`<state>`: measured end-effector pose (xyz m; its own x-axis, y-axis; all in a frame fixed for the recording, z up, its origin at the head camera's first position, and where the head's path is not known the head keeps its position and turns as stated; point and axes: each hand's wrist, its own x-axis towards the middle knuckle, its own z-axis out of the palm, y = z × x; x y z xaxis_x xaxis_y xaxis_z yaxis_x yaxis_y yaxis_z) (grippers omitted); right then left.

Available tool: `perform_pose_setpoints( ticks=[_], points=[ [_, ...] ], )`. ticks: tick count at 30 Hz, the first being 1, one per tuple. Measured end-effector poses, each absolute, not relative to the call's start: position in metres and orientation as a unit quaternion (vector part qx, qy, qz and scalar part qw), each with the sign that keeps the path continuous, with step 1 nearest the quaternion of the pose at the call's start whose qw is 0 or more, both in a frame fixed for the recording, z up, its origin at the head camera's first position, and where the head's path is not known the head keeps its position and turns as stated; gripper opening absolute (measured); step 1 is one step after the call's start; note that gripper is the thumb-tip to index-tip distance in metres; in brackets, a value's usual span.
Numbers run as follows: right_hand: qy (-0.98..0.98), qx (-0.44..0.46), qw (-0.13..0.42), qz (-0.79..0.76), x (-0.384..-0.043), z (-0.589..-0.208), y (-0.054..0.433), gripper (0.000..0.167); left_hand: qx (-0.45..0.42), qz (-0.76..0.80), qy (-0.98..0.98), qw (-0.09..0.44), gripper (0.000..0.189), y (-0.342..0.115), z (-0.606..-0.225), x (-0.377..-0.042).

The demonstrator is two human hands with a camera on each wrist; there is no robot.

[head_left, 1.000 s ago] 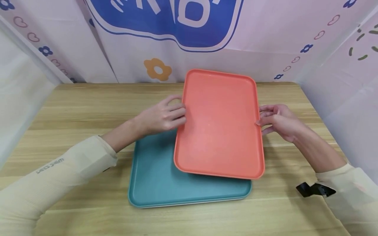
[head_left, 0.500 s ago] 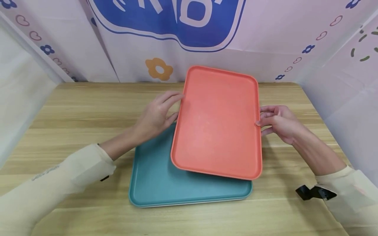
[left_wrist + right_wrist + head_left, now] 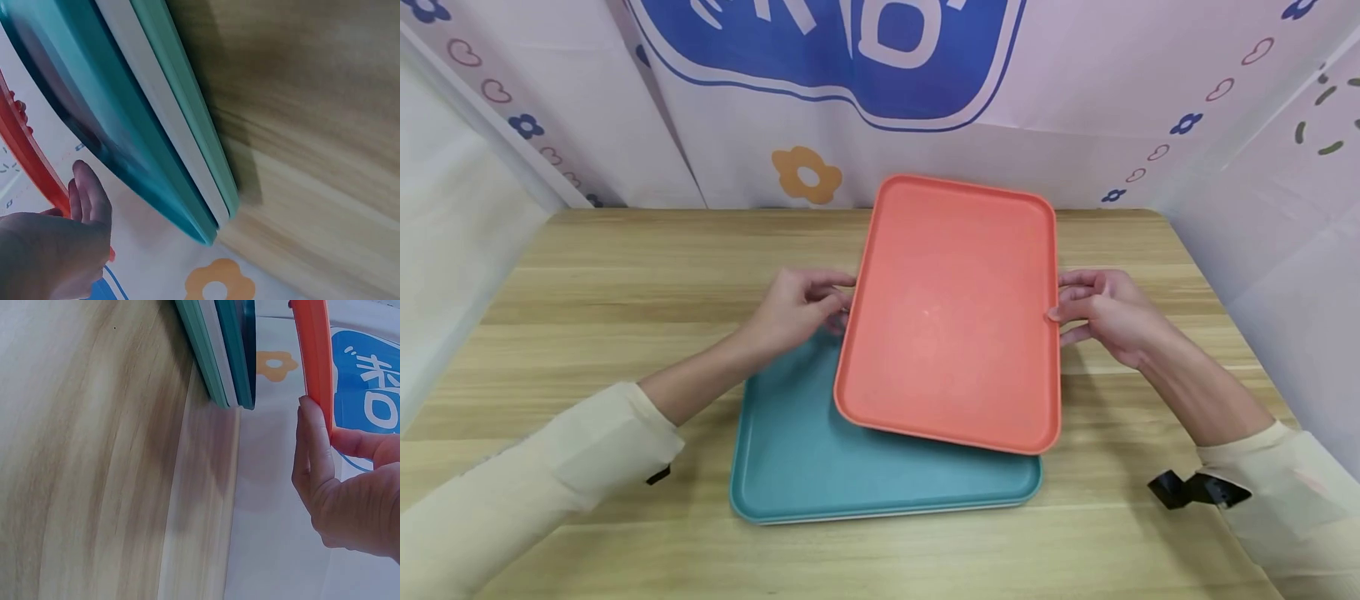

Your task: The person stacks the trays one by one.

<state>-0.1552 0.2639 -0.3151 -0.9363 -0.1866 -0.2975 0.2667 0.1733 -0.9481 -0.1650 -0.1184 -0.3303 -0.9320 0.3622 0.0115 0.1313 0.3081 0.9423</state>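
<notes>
A coral-red rectangular tray is held up at a slant, its inner side facing the head camera. My right hand pinches its right rim, thumb on the front and fingers behind, as the right wrist view also shows. At the opposite rim is my left hand, fingertips right at the edge. In the left wrist view the fingers are fairly straight beside the red rim. Beneath lies a stack: a teal tray on top, then a white tray and a light green tray. The red tray hides the stack's upper right part.
The stack rests on a wood-grain table. Behind it hangs a pale printed cloth with a blue sign and an orange flower. White cloth encloses the right side too. A black strap sits at the right sleeve.
My left hand has let its curled fingers off the red tray's left rim and shifted lower along that edge. The red tray has moved slightly; my right hand keeps its pinch.
</notes>
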Motion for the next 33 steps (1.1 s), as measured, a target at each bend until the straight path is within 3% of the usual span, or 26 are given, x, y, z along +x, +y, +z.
perform_pose_setpoints(
  ticks=[10, 33],
  points=[
    [0.726, 0.027, 0.184, -0.662, -0.155, -0.316, 0.258, 0.046, 0.094, 0.614, 0.774, 0.124, 0.037, -0.11, -0.328, -0.162],
    [0.746, -0.004, 0.192, -0.638, -0.145, -0.317, 0.248, 0.039, 0.188, 0.493, 0.849, 0.037, 0.032, -0.117, -0.329, -0.167]
  ],
)
